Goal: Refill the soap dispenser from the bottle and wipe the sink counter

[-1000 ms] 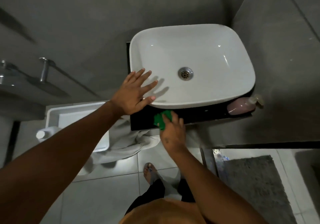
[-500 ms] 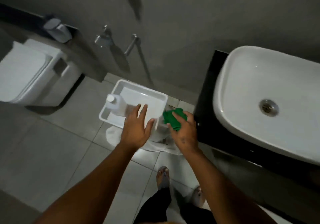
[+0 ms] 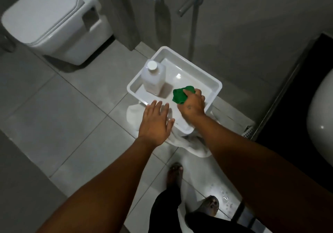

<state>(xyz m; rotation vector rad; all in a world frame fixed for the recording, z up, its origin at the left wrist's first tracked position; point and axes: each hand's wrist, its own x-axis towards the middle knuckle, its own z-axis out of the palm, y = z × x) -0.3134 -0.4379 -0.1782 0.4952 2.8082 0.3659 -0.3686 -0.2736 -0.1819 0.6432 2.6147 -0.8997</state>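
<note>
Over the white tray point(image 3: 214, 95) on the floor, the right hand point(image 3: 191, 106) clutched a green cloth point(image 3: 182, 94) near the near-right edge; the left hand point(image 3: 155, 123) hovered spread, empty. At the far-left corner stood the capped bottle point(image 3: 154, 77). Wiping looked finished, judging by the cloth's return; the dispenser was out of view.

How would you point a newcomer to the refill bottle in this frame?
Start at the toilet top left, then drop right to the white tray on the floor. The bottle stands upright in the tray's left corner: pale, with a round white cap, unlike the crumpled green cloth gripped by the right hand.
</note>
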